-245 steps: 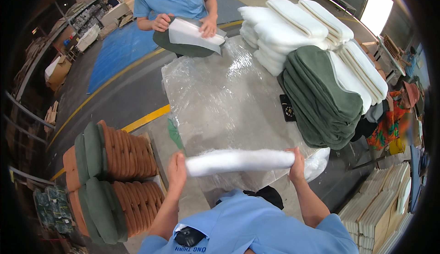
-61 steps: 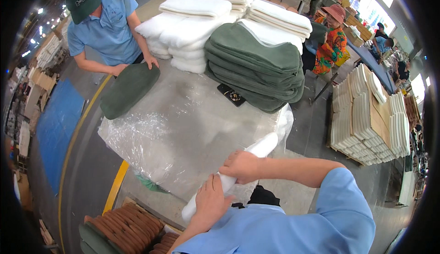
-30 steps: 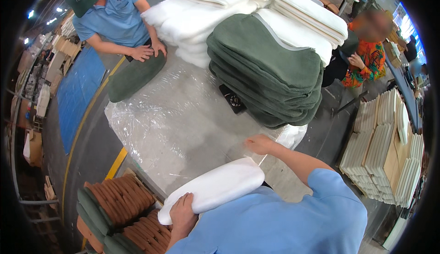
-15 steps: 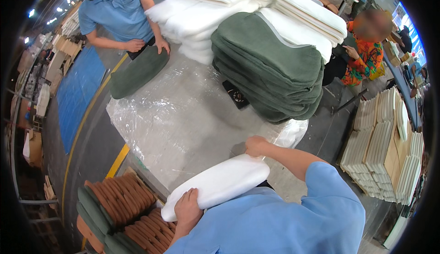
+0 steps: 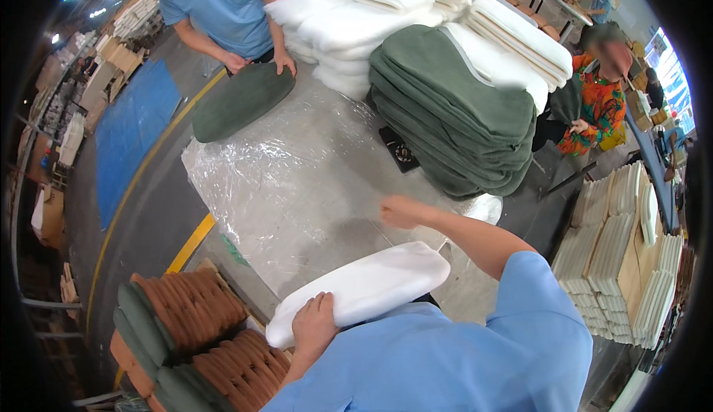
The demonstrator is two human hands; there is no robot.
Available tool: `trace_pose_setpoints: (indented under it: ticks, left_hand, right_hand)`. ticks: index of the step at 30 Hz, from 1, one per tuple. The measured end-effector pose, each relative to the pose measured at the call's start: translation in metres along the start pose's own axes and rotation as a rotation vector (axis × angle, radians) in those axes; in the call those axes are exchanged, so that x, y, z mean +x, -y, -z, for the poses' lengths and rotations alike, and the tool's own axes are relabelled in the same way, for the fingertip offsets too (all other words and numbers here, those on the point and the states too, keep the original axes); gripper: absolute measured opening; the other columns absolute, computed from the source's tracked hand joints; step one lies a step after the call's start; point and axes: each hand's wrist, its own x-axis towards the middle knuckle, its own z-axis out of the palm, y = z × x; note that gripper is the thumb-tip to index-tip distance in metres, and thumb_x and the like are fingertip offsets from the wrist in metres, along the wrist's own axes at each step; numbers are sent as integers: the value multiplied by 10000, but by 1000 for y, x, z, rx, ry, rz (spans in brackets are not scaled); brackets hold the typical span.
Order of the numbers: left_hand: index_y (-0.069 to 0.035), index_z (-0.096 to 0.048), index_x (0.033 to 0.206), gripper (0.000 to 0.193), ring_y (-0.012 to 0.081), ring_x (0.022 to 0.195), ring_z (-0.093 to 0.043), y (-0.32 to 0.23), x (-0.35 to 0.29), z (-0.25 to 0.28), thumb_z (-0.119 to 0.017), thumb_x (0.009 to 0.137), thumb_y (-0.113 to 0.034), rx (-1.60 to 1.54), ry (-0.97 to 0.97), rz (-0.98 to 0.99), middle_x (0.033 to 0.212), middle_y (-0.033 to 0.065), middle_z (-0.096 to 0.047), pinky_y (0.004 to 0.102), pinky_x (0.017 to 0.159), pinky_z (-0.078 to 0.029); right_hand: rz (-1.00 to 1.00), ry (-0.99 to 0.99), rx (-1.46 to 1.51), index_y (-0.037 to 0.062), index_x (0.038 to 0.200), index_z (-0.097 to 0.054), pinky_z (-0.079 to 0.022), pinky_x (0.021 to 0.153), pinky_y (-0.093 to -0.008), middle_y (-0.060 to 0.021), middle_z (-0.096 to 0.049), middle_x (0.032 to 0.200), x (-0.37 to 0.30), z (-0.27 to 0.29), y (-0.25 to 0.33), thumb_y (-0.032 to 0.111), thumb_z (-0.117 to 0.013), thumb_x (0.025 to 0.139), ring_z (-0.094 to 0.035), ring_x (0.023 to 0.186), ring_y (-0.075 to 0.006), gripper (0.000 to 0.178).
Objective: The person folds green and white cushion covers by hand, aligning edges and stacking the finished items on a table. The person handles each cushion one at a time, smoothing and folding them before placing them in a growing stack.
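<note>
A long white padded cushion (image 5: 371,282) with rounded ends lies at the table's near edge, against my shirt. My left hand (image 5: 314,323) grips its left end, fingers curled over the top. Beyond the cushion's right part, my right hand (image 5: 403,211) hovers over the table, closed like a fist and apart from the cushion. Whatever the right fingers may hold is hidden. Ahead of that hand rises a stack of dark green fabric covers (image 5: 453,115). A small black patterned object (image 5: 399,150) lies at the stack's left side.
Plastic film wraps the table top (image 5: 260,189). White padding piles (image 5: 364,18) stand at the back. Across the table, a person in blue (image 5: 223,11) handles a green cushion (image 5: 241,104). Brown and green cushions (image 5: 193,308) sit lower left; stacked pale panels (image 5: 620,263) stand right.
My right hand has left the cushion's far edge and moved up and left over the table. My left hand stays on the cushion. The other person's hands have shifted on the green cushion.
</note>
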Motion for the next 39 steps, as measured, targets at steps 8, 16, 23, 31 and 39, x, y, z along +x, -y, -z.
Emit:
trace_pose_setpoints:
  ticks: [8, 16, 23, 31, 39]
  left_hand:
    - [-26, -599, 1360, 589, 392, 1198, -682, 8, -2, 0, -763, 821, -199, -78, 62, -4, 1327, 217, -694, 460, 987, -562]
    - [-29, -502, 1537, 692, 317, 1156, -712, 18, 4, 52, -778, 908, -113, -1209, 90, 220, 1261, 213, -718, 378, 1035, -535]
    - [-18, -753, 1188, 318, 283, 875, -753, -11, 31, 40, -800, 875, 5, -779, -449, 23, 973, 141, -769, 369, 793, -589]
    - [-33, -740, 1135, 211, 386, 933, -699, 5, 9, 24, -721, 992, -187, -538, -495, 39, 1032, 179, -742, 445, 829, -558]
    - [-38, -729, 1089, 196, 405, 877, -682, 49, -30, -24, -690, 995, -206, -369, -546, 88, 954, 190, -715, 466, 790, -554]
  right_hand:
    - [-177, 210, 425, 34, 1089, -706, -568, 838, -405, -140, -763, 1091, -36, -30, 45, 224, -648, 1003, -757, 1003, -263, 216]
    - [-43, 385, 1034, 69, 1038, -706, -571, 831, -315, -56, -763, 1107, -40, -33, 138, 244, -602, 1092, -721, 971, -159, 210]
    - [-108, 376, 1116, 64, 1188, -739, -554, 870, -306, -38, -764, 1141, -60, -52, 157, 349, -643, 1073, -699, 1061, -140, 322]
    - [103, 389, 928, 58, 1229, -738, -570, 846, -384, -116, -728, 1141, -64, -47, 156, 280, -672, 1001, -675, 1071, -203, 325]
    - [299, 284, -261, 103, 1615, -379, -396, 1153, -549, -218, -455, 1580, -146, -22, 143, 238, -783, 899, -506, 1410, -398, 833]
